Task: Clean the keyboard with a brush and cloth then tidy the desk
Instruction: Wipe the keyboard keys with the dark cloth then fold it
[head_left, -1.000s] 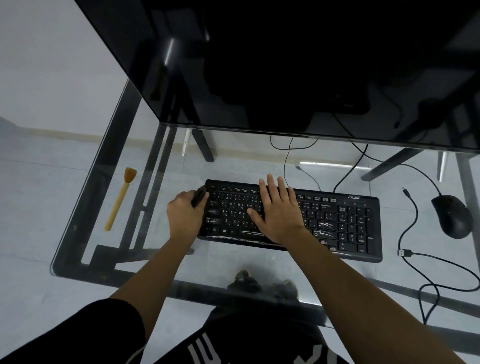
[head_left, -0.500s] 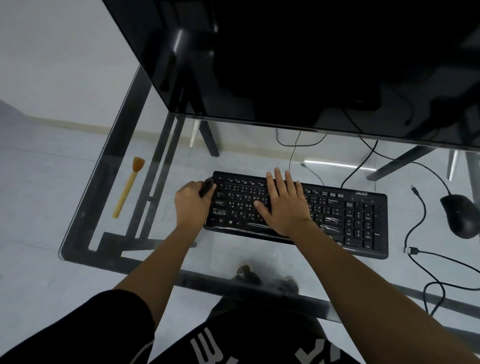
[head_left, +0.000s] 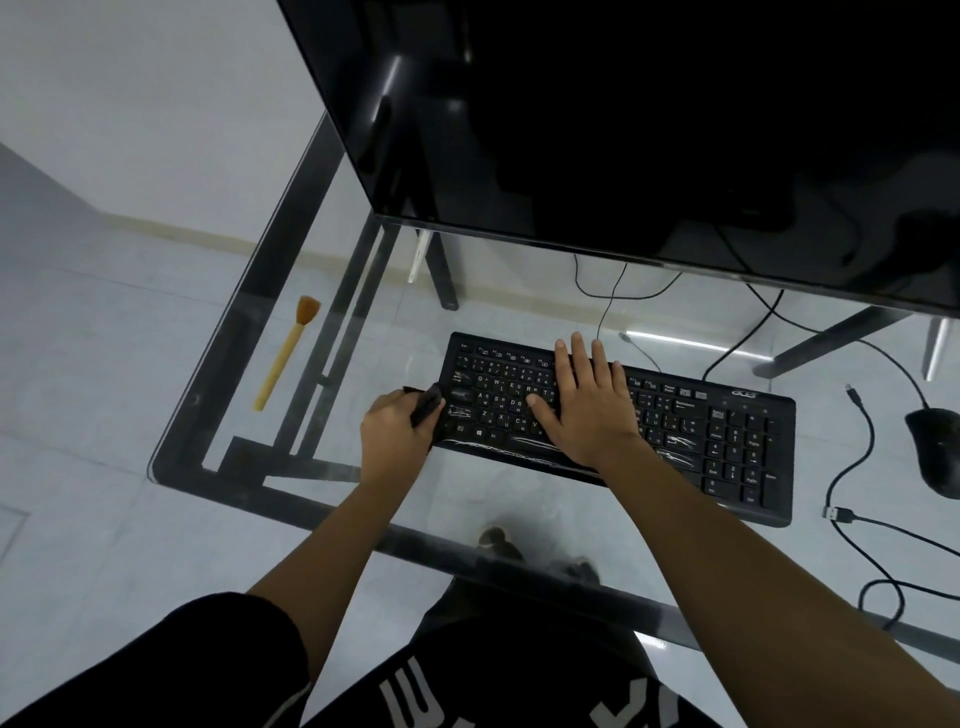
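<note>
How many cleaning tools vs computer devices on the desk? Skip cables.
Cleaning tools: 2 (brush, cloth gripped by the left hand)
Computer devices: 3 (keyboard, mouse, monitor)
Total: 5

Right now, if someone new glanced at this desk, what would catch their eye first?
The big dark monitor looms over the glass desk's far side. Below it, the right hand lies flat on the black keyboard while the left hand grips a dark cloth at its left end. A tan brush lies apart, far left.
</note>
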